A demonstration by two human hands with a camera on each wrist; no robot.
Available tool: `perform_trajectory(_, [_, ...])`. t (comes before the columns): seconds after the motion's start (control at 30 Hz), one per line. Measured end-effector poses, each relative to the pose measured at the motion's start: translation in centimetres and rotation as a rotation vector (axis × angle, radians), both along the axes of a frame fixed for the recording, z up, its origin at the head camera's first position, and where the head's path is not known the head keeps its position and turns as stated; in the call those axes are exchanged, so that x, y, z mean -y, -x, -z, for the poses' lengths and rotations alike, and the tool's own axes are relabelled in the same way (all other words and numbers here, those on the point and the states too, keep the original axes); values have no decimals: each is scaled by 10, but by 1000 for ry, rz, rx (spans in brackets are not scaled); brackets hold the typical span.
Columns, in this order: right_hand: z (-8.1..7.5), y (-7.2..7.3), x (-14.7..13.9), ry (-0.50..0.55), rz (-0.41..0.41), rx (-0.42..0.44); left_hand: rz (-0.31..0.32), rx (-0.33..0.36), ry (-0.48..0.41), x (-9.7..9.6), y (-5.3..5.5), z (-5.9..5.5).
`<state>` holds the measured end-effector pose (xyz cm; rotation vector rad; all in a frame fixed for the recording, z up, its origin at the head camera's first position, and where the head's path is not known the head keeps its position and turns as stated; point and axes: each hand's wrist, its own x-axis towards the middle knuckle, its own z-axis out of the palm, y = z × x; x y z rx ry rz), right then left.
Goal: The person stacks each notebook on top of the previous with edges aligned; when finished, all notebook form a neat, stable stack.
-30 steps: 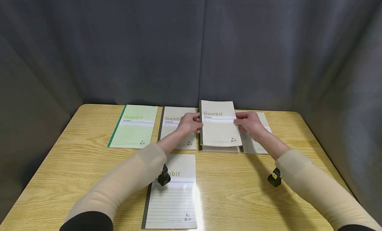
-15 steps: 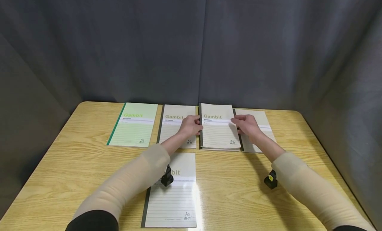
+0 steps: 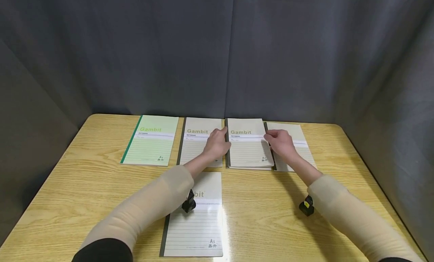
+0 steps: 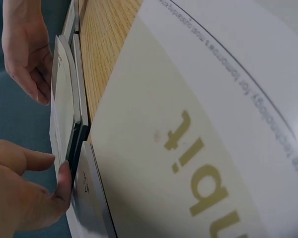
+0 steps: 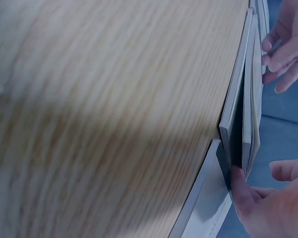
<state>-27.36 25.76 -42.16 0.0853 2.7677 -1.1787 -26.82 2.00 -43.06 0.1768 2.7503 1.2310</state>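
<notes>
In the head view a grey-spined Gambit notebook (image 3: 249,151) lies on another notebook (image 3: 234,168), whose front edge shows beneath it. My left hand (image 3: 216,143) is at the spine side. In the left wrist view its fingertip touches the spine, with the thumb held apart. My right hand (image 3: 282,143) is at the opposite edge. The right wrist view shows a fingertip under the edge of the upper notebook (image 5: 253,109), the thumb standing off it. A narrow gap separates the two stacked notebooks on that side.
A green notebook (image 3: 149,141) lies at the left of the back row. Grey-spined notebooks lie on either side of the stack, one under my left hand (image 3: 194,141), the other by my right (image 3: 295,137). Another notebook (image 3: 196,232) lies near the front of the wooden table (image 3: 271,217).
The upper notebook has come down from a raised position onto the one beneath, both hands moving with it. My fingers have loosened from its edges.
</notes>
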Motion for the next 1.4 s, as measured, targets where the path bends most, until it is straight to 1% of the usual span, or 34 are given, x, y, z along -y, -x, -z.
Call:
perform_trajectory(0.13, [-2,-3,3,-71,-62,-81,11,20,-11,1,-1,-1])
perform_trajectory(0.2, [-2,-4,4,-74,-85,-109,14,41,-28,1,-1,-1])
perform_trajectory(0.33, [-2,-5,4,-87,-97,-128,13,72,-56,1,-1,-2])
perform_trajectory(0.57, [-3,-5,7,-120,-97,-111,-1,89,-84,1,-2,-5])
perform_trajectory(0.77, [-5,-6,9,-123,-93,-102,-18,89,-113,1,-5,-8])
perform_trajectory(0.93, [-8,-7,8,-116,-87,-60,-36,113,-137,1,-6,-8])
perform_trajectory(1.07, [-9,-7,7,-98,-85,-31,-46,121,-138,1,-6,-8])
perform_trajectory(1.23, [-8,-6,7,-81,-77,-6,-46,119,-144,2,-6,-8])
perform_trajectory(1.4, [-11,-7,4,-50,-73,9,-14,151,-215,9,-8,-14])
